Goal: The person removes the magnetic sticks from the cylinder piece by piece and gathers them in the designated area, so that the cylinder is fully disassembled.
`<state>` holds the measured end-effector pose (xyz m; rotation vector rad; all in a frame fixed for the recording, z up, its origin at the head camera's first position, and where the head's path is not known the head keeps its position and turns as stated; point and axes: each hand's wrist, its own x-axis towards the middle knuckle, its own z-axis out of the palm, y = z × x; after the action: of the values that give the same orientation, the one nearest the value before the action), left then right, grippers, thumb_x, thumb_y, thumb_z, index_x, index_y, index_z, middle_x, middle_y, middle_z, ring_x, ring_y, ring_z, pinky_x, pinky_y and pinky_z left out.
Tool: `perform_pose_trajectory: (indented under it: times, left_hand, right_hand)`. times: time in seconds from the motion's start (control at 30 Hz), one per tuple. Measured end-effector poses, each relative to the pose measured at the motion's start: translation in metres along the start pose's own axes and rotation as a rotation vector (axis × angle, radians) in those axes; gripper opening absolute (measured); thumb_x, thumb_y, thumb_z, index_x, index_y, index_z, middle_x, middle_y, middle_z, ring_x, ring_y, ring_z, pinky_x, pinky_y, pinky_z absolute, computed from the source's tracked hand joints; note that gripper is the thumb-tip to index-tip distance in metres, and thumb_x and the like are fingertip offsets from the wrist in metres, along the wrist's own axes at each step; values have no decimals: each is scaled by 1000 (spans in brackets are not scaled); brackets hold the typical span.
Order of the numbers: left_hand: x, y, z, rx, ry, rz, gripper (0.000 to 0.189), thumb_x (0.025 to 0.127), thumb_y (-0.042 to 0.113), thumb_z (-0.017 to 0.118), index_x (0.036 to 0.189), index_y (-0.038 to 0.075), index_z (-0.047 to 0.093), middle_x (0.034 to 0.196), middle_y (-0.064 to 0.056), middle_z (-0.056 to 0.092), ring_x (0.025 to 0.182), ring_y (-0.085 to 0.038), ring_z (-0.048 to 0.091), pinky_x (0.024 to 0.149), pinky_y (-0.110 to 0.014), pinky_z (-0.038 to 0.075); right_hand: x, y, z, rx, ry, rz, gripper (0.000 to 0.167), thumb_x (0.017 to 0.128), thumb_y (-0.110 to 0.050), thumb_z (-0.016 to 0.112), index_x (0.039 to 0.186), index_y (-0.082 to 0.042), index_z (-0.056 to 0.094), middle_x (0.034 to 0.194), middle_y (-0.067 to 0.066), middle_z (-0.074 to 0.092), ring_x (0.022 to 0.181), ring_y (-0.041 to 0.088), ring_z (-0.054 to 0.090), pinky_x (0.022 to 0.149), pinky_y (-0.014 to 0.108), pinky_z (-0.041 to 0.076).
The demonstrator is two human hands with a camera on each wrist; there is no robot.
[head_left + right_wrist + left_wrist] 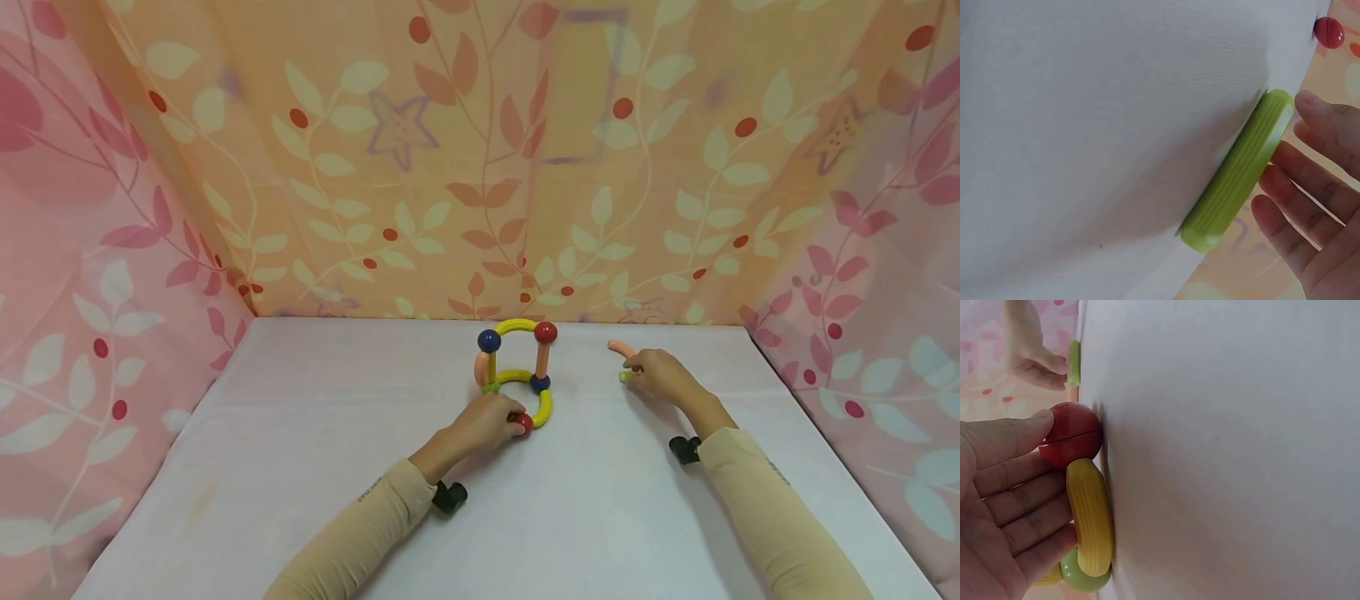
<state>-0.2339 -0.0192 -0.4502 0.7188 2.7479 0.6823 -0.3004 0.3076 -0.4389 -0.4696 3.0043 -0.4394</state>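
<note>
My left hand (pixel 480 423) holds a red ball (pixel 1075 432) between thumb and fingers, low at the near corner of a magnetic stick-and-ball frame. Against that ball sits a yellow curved stick (pixel 1092 519), its other end at a green ball (pixel 1084 578). The frame rises behind, with a blue ball (pixel 489 340) and another red ball (pixel 545 332) on top, joined by a yellow arc (pixel 516 325). Off to the right, my right hand (pixel 663 379) has loosely extended fingers alongside a green stick (pixel 1238 176) lying on the table, the thumb tip close to one end.
A peach curved stick (pixel 621 347) lies just beyond the right hand. White cloth covers the table (pixel 315 450), and patterned curtains (pixel 337 167) enclose its back and sides. Each wrist carries a small black camera (pixel 451 497).
</note>
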Motion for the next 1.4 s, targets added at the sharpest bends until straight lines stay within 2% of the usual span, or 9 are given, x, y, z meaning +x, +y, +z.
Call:
perform_pose_trajectory:
  times: [0.23, 0.33, 0.53, 0.73, 0.93, 1.1, 1.23, 1.33, 1.4]
  left_hand:
    - [1, 0, 1, -11, -6, -7, 33, 90, 24, 71, 119, 9, 70, 104, -1, 73, 82, -9, 55, 71, -18, 47]
    - [1, -1, 1, -12, -4, -4, 33, 89, 24, 71, 119, 9, 70, 103, -1, 72, 82, -9, 55, 71, -18, 47]
    - [1, -1, 1, -27, -11, -11, 33, 90, 22, 71, 120, 7, 70, 102, -2, 72, 82, -10, 55, 72, -18, 49]
    - [-3, 2, -2, -78, 17, -6, 36, 90, 22, 70, 123, 8, 68, 109, -3, 72, 88, -11, 61, 77, -21, 53]
    - [-20, 11, -19, -176, 202, 54, 36, 90, 26, 71, 121, 9, 68, 118, -4, 71, 107, -20, 66, 87, -33, 56]
    - [-31, 13, -35, -248, 472, 172, 30, 87, 21, 74, 114, 7, 71, 108, -7, 74, 99, -22, 69, 83, -36, 58]
    - [-35, 8, -42, -302, 700, 271, 26, 85, 13, 76, 108, 3, 71, 100, -10, 74, 88, -25, 68, 78, -37, 59]
    - [-35, 0, -43, -349, 820, 274, 26, 85, 11, 75, 109, 1, 70, 99, -11, 73, 86, -24, 67, 76, -39, 59]
    - [-34, -6, -42, -386, 876, 245, 29, 86, 13, 74, 112, 0, 68, 100, -11, 73, 87, -23, 67, 76, -38, 59]
  right_hand:
    - [-1, 0, -5, 42, 13, -4, 34, 88, -16, 70, 113, 7, 68, 98, 24, 69, 93, 40, 64, 84, 54, 50]
    - [-2, -3, -7, 72, 24, -9, 36, 88, -17, 71, 115, 7, 67, 101, 25, 69, 96, 41, 64, 86, 55, 49]
    - [-2, -16, -14, 110, 54, -28, 34, 88, -15, 70, 114, 6, 68, 99, 20, 69, 88, 31, 62, 81, 49, 50]
    - [-2, -32, -22, 138, 78, -70, 34, 89, -15, 69, 117, 6, 67, 112, 22, 69, 95, 31, 61, 84, 48, 51]
    - [-4, -51, -36, 163, 117, -147, 33, 90, -17, 68, 117, 3, 67, 110, 20, 68, 100, 34, 62, 87, 50, 52]
    - [-6, -68, -51, 222, 145, -162, 40, 91, -20, 69, 126, -3, 63, 121, 18, 66, 110, 37, 61, 92, 53, 51]
    - [-4, -84, -59, 264, 183, -219, 44, 89, -18, 71, 130, -7, 61, 124, 15, 65, 112, 34, 59, 94, 54, 50]
    - [-2, -98, -61, 266, 206, -242, 44, 88, -19, 73, 128, -6, 62, 122, 14, 65, 112, 33, 58, 95, 53, 50]
    - [0, -108, -61, 247, 210, -255, 45, 87, -22, 74, 128, -6, 63, 124, 14, 65, 116, 33, 58, 97, 53, 50]
